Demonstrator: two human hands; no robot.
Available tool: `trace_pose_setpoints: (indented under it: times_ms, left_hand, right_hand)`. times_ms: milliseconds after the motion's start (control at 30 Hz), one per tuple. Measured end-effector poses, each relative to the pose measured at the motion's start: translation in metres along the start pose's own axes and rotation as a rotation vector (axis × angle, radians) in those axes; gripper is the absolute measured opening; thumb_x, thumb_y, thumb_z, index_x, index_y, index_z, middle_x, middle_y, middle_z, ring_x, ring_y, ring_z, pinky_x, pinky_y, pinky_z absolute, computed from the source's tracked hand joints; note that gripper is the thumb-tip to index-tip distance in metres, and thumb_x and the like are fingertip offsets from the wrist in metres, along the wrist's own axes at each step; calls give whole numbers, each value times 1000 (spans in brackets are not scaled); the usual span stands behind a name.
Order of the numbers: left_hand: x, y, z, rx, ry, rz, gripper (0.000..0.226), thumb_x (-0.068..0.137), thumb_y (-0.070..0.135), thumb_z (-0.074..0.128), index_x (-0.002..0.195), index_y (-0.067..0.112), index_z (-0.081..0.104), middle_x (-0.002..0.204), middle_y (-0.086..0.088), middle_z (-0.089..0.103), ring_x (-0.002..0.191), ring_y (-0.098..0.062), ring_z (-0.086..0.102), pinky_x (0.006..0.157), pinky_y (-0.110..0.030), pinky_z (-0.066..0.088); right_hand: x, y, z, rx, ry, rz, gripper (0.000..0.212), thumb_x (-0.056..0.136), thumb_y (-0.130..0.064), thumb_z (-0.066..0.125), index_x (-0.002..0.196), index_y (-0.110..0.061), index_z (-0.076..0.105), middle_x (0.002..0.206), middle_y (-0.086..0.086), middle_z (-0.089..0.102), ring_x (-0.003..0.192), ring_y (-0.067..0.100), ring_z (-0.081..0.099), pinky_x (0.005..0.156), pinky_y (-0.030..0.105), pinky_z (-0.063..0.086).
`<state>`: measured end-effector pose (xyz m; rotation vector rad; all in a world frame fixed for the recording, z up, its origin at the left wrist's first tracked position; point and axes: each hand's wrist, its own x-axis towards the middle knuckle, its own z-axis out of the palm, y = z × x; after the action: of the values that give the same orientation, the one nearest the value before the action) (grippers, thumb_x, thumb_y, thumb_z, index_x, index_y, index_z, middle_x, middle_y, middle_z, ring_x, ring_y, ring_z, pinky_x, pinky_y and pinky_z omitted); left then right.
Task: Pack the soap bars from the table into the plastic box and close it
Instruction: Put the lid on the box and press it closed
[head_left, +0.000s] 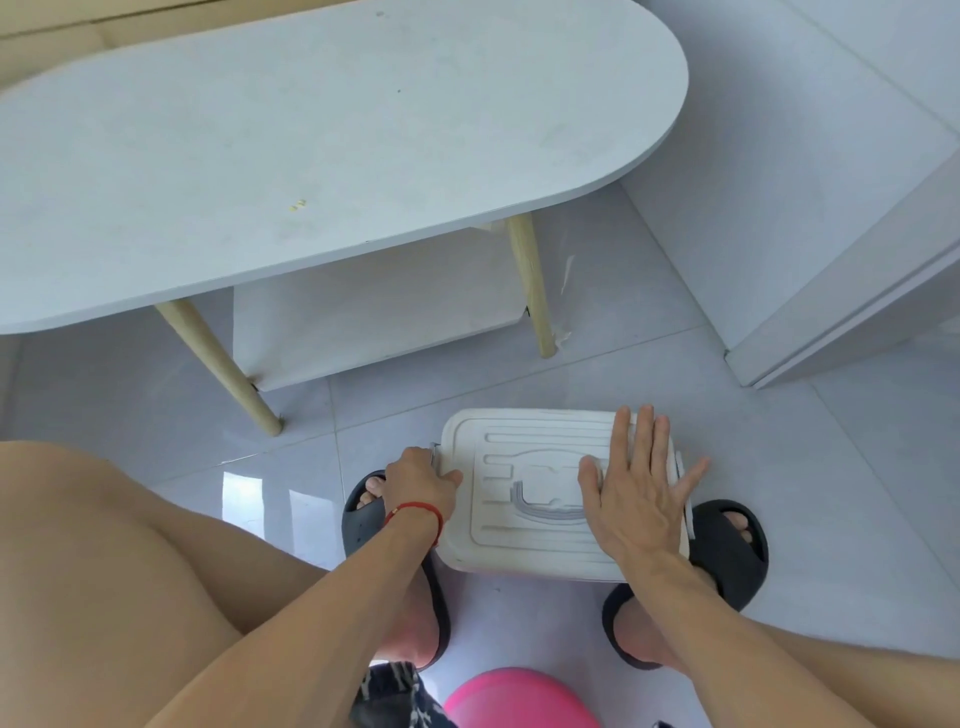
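A white plastic box (524, 493) stands on the floor between my feet, with its ribbed lid on top. My left hand (421, 480) curls around the left end of the box, fingers on the side latch there. My right hand (639, 493) lies flat with fingers spread on the right part of the lid. No soap bars are in sight; the box's inside is hidden by the lid. The white oval table (311, 145) stands beyond the box, and I see no soap on its top.
The table's wooden legs (530, 291) and a lower shelf (374, 322) are just behind the box. My feet in dark slippers (732, 551) flank the box. A pink stool (519, 701) is under me. A white cabinet base (857, 291) stands at the right on the glossy tile floor.
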<state>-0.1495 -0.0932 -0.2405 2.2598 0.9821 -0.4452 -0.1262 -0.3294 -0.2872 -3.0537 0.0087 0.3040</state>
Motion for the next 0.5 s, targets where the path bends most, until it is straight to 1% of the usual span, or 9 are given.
trace_pose_setpoints:
  times_ms: [33,67,133,167,200,267,333,400,500]
  left_hand:
    - [0,1,0,-7,9,6,31,83,28,73,98,2,66,93,-14,67,90,-33,64,75,-33,50]
    - [-2,2,0,-7,20,20,26,84,26,72,91,2,66,86,-12,66,87,-33,64,76,-35,52]
    - [-5,2,5,39,57,73,19,88,21,67,79,5,63,73,-7,61,84,-35,65,78,-39,53]
    - [-7,1,7,67,78,100,17,90,19,64,79,7,61,72,-7,61,84,-35,65,77,-39,51]
    - [-8,0,10,79,95,111,14,92,19,61,83,8,61,77,-8,64,87,-35,64,74,-37,48]
    - [-10,0,15,55,103,91,18,95,20,56,107,10,65,98,-14,69,101,-38,61,75,-35,40]
    - [-12,2,16,24,83,18,37,99,22,50,135,18,54,121,-14,65,119,-39,50,88,-41,40]
    - [-10,6,18,34,75,-11,44,100,22,47,144,23,46,131,-11,61,124,-38,47,100,-44,38]
    - [-6,15,20,-5,63,-4,44,99,21,49,143,22,48,132,-10,61,121,-37,52,101,-42,42]
  right_hand:
    - [-1,0,0,1,-27,28,74,101,-53,17,163,-19,-6,171,12,-7,157,33,-5,115,74,7]
    - [-2,-1,-2,10,-44,59,74,101,-56,19,162,-24,-7,171,13,-9,156,38,-6,111,75,15]
    - [-3,-3,-6,37,-74,115,76,99,-62,23,161,-33,-9,169,19,-10,153,47,-2,104,69,30]
    - [-6,-4,-8,63,-90,143,78,98,-65,25,161,-35,-10,168,21,-10,151,49,1,101,67,35]
    - [-8,-3,-9,107,-101,188,81,96,-67,27,160,-34,-10,167,23,-9,149,50,7,100,65,38]
    - [-11,0,-13,258,-127,378,96,89,-75,37,159,-28,-9,163,27,4,138,48,27,97,62,41]
    - [-12,4,-16,435,-172,550,110,81,-81,48,157,-25,-8,152,27,25,126,47,39,95,60,44]
    - [-8,7,-20,513,-193,554,115,81,-78,55,158,-22,-9,148,24,30,127,47,38,95,59,44]
    - [8,12,-27,496,-181,517,115,83,-77,55,160,-21,-9,151,22,28,130,46,37,97,59,43]
